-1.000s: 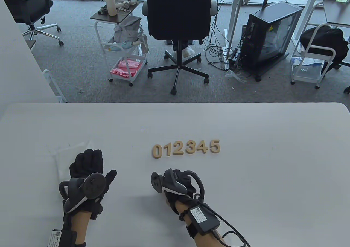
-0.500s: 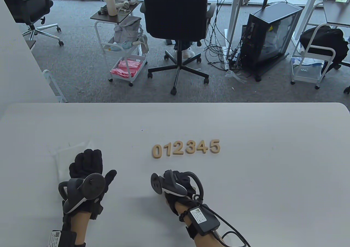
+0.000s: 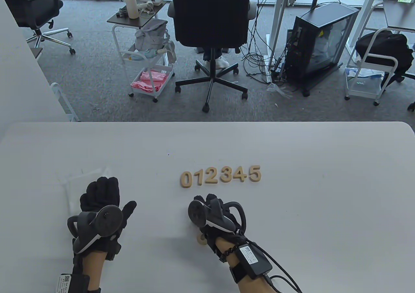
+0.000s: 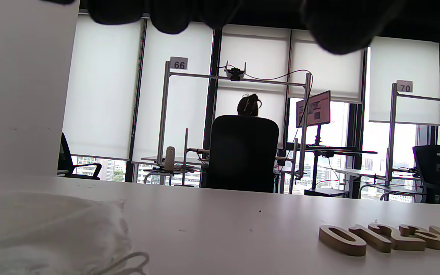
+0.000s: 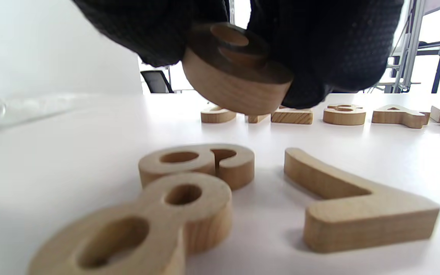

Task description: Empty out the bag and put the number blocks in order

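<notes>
Wooden number blocks 0 to 5 [image 3: 220, 175] lie in a row at the table's middle; the row also shows in the left wrist view [image 4: 388, 238]. My right hand [image 3: 214, 208] is just in front of the row. In the right wrist view its fingers [image 5: 327, 49] grip a rounded wooden block with a hole [image 5: 235, 72] above the table; I cannot read its digit. Below it lie an 8 [image 5: 147, 225], a 7 [image 5: 353, 206] and a 9-or-6 block [image 5: 201, 162]. My left hand [image 3: 100, 195] rests flat on the clear bag [image 3: 74, 182].
One block edge [image 3: 201, 238] shows under my right wrist. The bag's drawstring [image 4: 128, 263] lies on the table [image 3: 324, 192] in the left wrist view. An office chair [image 3: 210, 30] stands beyond the table's far edge.
My right hand has moved forward and a little right toward the row, uncovering a block edge beneath the wrist. My left hand has shifted only slightly.
</notes>
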Demonstrator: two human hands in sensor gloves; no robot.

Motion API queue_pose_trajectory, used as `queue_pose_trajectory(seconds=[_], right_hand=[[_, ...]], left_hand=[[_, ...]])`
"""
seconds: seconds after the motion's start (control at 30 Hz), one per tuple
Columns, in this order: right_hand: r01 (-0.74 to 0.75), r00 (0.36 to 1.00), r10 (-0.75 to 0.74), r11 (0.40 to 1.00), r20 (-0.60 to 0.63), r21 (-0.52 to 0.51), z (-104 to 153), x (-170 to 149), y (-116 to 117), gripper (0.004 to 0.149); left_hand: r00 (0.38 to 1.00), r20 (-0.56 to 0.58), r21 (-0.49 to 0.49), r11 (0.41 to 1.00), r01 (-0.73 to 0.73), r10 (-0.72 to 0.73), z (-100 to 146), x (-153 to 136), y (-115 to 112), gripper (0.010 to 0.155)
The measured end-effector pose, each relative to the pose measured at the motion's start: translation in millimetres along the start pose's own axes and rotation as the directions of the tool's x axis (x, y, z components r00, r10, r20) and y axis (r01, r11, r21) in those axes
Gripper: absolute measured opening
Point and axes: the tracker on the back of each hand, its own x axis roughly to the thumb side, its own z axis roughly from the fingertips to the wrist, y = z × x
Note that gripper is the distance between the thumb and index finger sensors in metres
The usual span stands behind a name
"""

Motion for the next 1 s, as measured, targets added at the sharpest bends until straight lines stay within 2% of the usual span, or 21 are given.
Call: queue_pose_trajectory(seconds=[0.37,0.47,0.67,1.0], right_hand=[[0.171,0.98,-0.182,0.976,-0.079,-0.136,11.1,-46.2,-40.7,0.057],[0.211,0.97,-0.227,0.963,-0.086,-0.166,14.5,-56.7,-51.3,0.064],[0.258,0.95,-0.29,0.936,-0.112,-0.241,20.4,-75.7,-63.2,0.052],[0.233,0.944,-0.302,0.895,-0.133,-0.381,31.7,-101.5,-79.1,0.05]], left_hand=[[1.0,-0.009,-0.004,1.0,-0.004,0.004,0.4,-1.4,1.5,0.087],[1.0,-0.007,-0.002,1.0,0.0,0.0,0.1,-1.4,1.8,0.087],[1.0,-0.01,0.001,1.0,-0.001,0.001,0.0,-2.0,2.0,0.087],[1.0,-0.01,-0.001,1.0,-0.001,0.001,0.2,-2.0,2.2,0.087]])
